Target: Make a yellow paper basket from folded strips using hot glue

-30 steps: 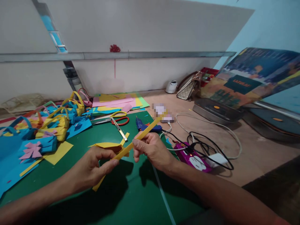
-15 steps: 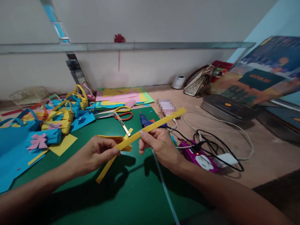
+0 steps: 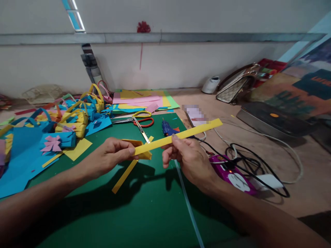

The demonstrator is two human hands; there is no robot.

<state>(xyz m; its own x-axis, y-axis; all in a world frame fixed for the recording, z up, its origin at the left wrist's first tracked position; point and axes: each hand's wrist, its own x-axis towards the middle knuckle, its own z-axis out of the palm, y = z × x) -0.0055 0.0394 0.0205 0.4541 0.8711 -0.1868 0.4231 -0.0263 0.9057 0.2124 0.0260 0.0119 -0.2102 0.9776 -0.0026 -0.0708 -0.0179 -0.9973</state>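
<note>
- With the left hand, gripping one end of a long flat yellow paper strip and a folded yellow paper piece, above the flat green board.
- With the right hand, pinching the strip's middle between thumb and fingers.
- On the green board, toward its far edge: red-and-yellow-handled steel scissors, a blue plastic glue gun.
</note>
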